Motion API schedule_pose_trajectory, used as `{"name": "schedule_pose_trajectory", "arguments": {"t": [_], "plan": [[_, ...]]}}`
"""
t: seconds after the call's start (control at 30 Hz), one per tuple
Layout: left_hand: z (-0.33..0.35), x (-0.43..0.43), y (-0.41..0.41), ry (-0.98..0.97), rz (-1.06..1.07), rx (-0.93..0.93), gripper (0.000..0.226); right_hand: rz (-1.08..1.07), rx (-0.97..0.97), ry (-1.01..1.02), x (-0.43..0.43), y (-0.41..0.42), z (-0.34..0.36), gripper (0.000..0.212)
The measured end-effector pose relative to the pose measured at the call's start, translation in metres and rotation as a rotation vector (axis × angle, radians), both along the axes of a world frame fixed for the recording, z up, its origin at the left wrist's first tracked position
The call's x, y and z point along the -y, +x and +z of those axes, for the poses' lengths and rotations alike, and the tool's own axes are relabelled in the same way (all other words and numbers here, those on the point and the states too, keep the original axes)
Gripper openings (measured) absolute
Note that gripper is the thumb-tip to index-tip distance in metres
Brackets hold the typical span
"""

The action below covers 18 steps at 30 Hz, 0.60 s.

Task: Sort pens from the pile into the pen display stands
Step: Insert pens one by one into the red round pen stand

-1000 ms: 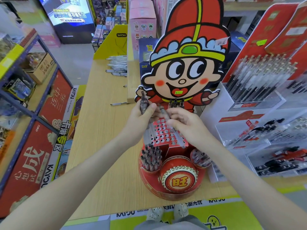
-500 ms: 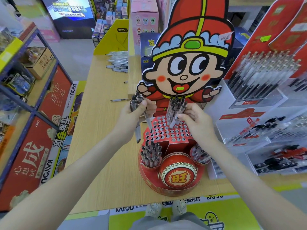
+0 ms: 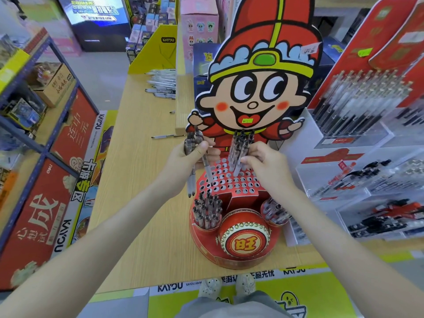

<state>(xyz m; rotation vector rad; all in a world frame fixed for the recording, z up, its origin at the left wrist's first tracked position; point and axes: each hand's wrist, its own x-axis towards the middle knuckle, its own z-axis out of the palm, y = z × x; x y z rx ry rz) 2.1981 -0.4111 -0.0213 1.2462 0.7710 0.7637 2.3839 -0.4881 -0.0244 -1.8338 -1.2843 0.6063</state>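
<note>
A red pen display stand (image 3: 231, 255) with a cartoon-figure backboard sits on the wooden table. Its perforated red top (image 3: 231, 180) has many holes, with a cluster of clear pens (image 3: 241, 145) standing at the back. My left hand (image 3: 190, 157) grips a bundle of clear pens (image 3: 193, 143), tips down, at the stand's left edge. My right hand (image 3: 263, 161) pinches a pen (image 3: 238, 167) with its tip at a hole in the perforated top. Two round cups, left (image 3: 206, 212) and right (image 3: 274, 211), hold more pens.
A pile of pens (image 3: 163, 84) lies far back on the table, and one loose pen (image 3: 165, 136) lies behind my left hand. Clear acrylic stands with pens (image 3: 367, 125) fill the right side. Blue shelving (image 3: 46, 145) runs along the left.
My right hand carried a pen from in front of the stand to the back rows of the perforated top. My left hand with its bundle stayed by the stand's left edge.
</note>
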Motion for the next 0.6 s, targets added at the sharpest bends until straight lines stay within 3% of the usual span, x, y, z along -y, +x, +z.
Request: {"name": "schedule_pose_trajectory", "arguments": {"t": [0.37,0.6], "plan": [[-0.003,0.000,0.005,0.010,0.001,-0.029,0.020,-0.113,0.007,-0.071,-0.005,-0.010,-0.023,0.011],[0.003,0.002,0.012,0.047,-0.069,-0.042,0.028,0.116,0.327,-0.145,-0.001,0.001,-0.011,0.019]]}}
